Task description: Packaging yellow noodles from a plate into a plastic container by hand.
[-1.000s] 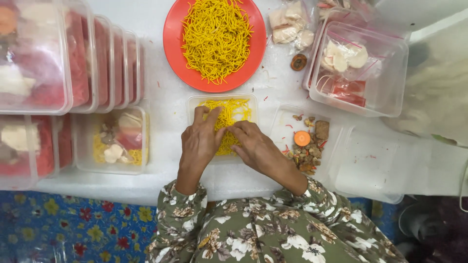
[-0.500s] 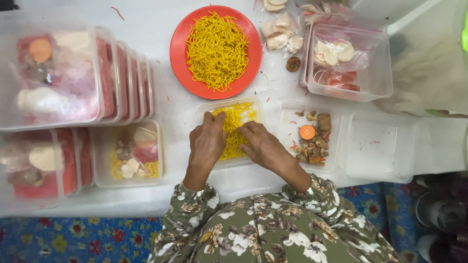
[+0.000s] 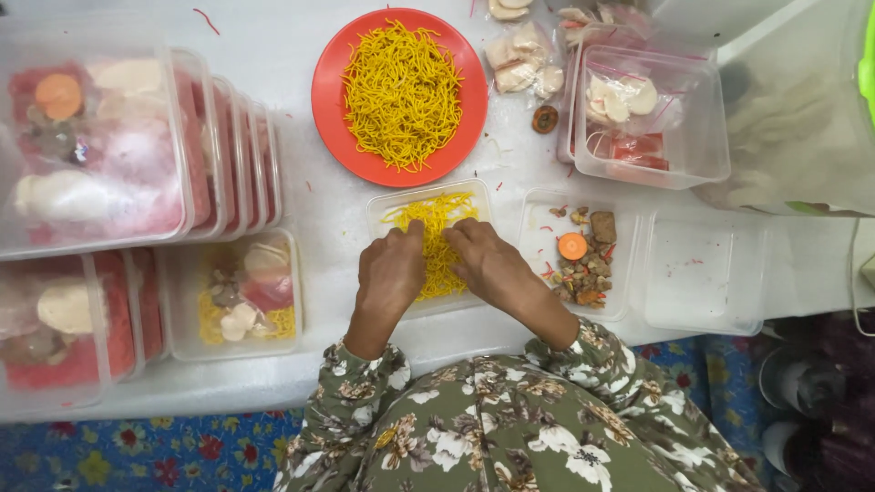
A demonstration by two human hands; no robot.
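Observation:
A clear plastic container [image 3: 383,202] sits on the white table in front of me, filled with yellow noodles [image 3: 436,239]. My left hand [image 3: 390,273] rests on the noodles at the container's left side, fingers bent down into them. My right hand [image 3: 488,262] presses on the noodles from the right, fingers curled. Both hands touch the noodles inside the container. Beyond it stands a round red plate [image 3: 333,128] heaped with more yellow noodles [image 3: 401,91].
Right of my hands a clear container [image 3: 538,219] holds brown pieces and an orange carrot slice [image 3: 572,246], beside an empty lid [image 3: 704,273]. Stacked filled containers [image 3: 100,146] line the left. A filled open container [image 3: 239,292] sits at left. A box of white pieces [image 3: 652,118] stands far right.
Both hands have stayed on the noodles in the container, fingers shifting slightly. The view has drifted, showing more of the stacked containers at left.

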